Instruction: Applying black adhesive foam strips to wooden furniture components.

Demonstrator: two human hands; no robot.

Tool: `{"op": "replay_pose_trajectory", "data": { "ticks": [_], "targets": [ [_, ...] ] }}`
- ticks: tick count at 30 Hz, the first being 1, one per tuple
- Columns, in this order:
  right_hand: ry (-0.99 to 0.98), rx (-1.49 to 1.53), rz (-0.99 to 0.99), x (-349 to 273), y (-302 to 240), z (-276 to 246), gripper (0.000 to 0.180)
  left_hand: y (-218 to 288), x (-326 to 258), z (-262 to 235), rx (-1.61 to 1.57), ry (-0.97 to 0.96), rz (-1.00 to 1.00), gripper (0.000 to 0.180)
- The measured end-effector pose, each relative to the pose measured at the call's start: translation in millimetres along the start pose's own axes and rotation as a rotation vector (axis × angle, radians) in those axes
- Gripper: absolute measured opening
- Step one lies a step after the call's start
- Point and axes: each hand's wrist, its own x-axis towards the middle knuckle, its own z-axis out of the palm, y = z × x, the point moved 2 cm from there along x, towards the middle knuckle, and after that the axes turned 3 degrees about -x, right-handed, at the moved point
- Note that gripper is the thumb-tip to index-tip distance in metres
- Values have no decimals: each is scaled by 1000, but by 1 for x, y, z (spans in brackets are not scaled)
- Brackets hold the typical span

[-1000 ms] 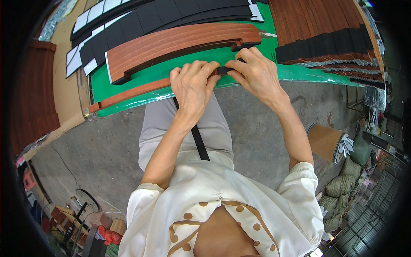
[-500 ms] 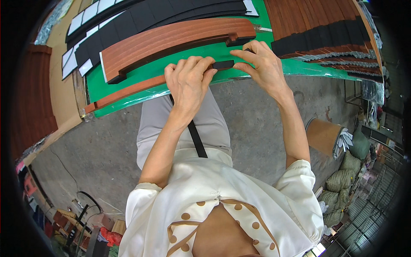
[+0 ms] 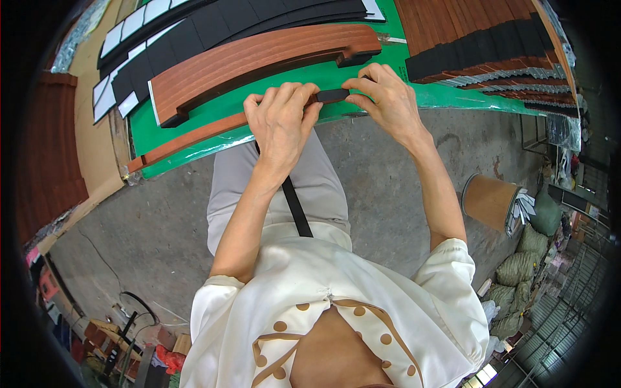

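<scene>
A narrow reddish-brown wood-grain strip (image 3: 194,138) lies along the near edge of the green-topped table (image 3: 259,98). My left hand (image 3: 279,126) is closed over the strip, its fingers curled on the far side and the thumb on the near side. Out of that grip, to the right, sticks the strip's black end (image 3: 332,96). There my right hand (image 3: 386,107) has its thumb and index finger pinched at the tip. A small dark bit shows behind the right index finger; its kind is hidden. Just beyond lies a stack of curved brown strips (image 3: 259,61) with notched ends.
Black and white flat strips (image 3: 213,26) lie fanned at the back. A large stack of brown strips with black ends (image 3: 479,52) sits at the right, and more brown strips (image 3: 55,142) lie on the left. A brown drum (image 3: 488,202) stands on the floor.
Both hands have shifted slightly left with the strip. My right thumb and index finger have come closer together at the strip's black end.
</scene>
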Motion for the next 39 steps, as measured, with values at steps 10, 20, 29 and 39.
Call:
{"op": "replay_pose_trajectory", "data": {
  "ticks": [10,20,29,39],
  "targets": [
    [27,-14,-16,-1,0,2,18,1,1,-1,13,3,-9,20],
    [27,4,3,-3,1,5,19,1,1,0,4,4,5,22],
    [121,-71,-58,-5,-10,1,22,2,1,0,34,18,39,22],
    [108,-64,-50,-5,-8,0,20,2,2,1,19,25,24,19]
  ]
}}
